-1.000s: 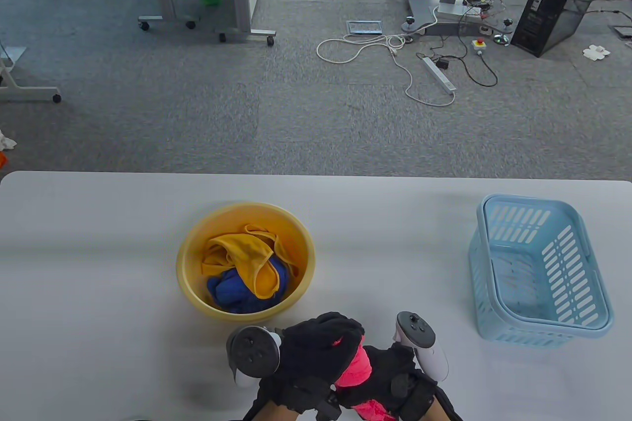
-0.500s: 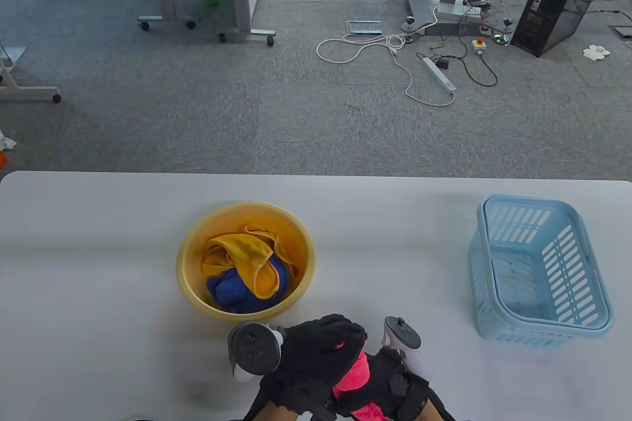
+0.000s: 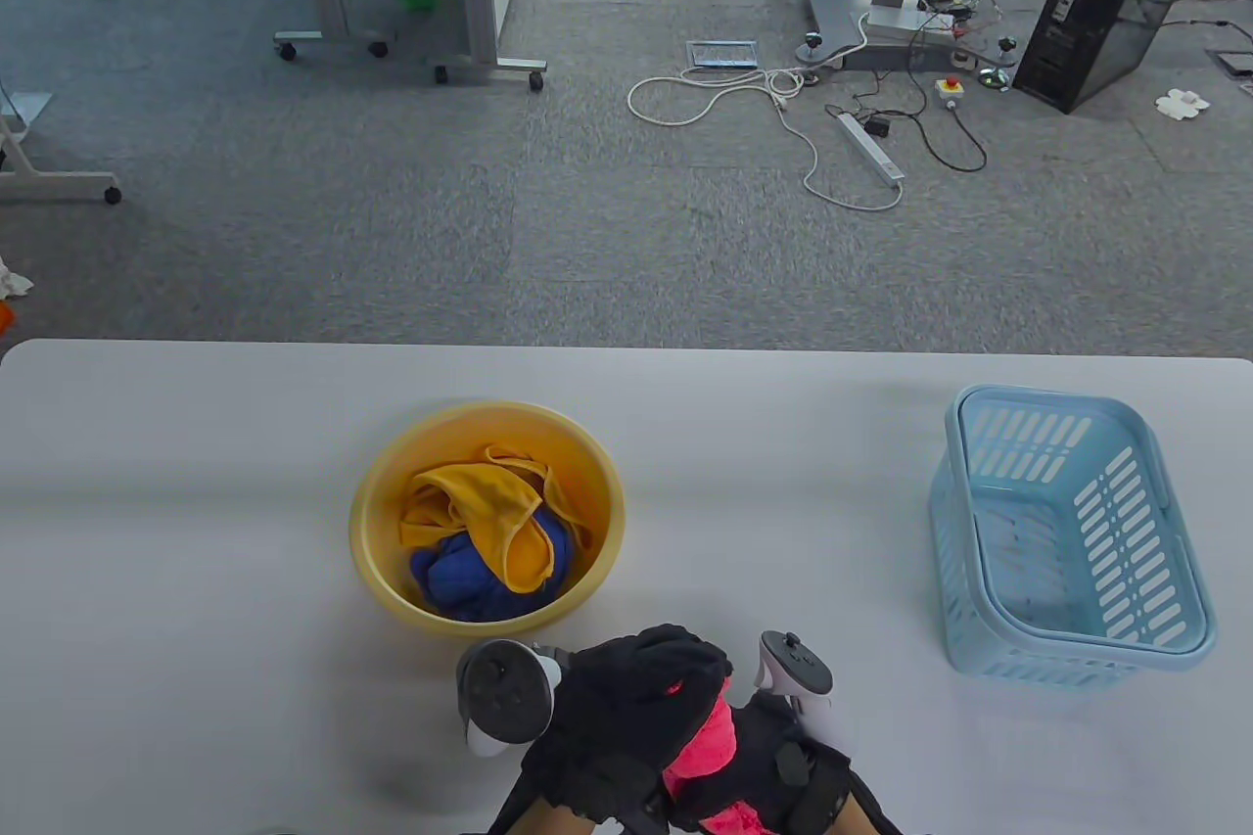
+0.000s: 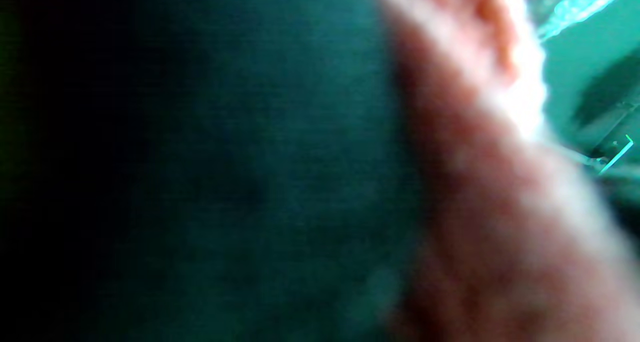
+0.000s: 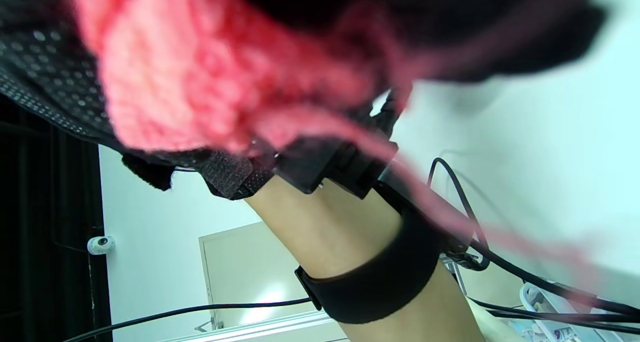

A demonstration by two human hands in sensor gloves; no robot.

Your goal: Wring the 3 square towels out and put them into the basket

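— Surroundings?
— Yellow basin just beyond the left hand, holding yellow and blue towels. Blue basket well right of the right hand, bare table between.
— Hands?
— Both curled round the pink towel, at the near table edge.

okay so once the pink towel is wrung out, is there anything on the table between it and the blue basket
Nothing visible does. Both hands, left hand and right hand, grip the pink towel at the table's near edge. The blue basket stands to their right, with only bare table between. The yellow basin sits on the other side.
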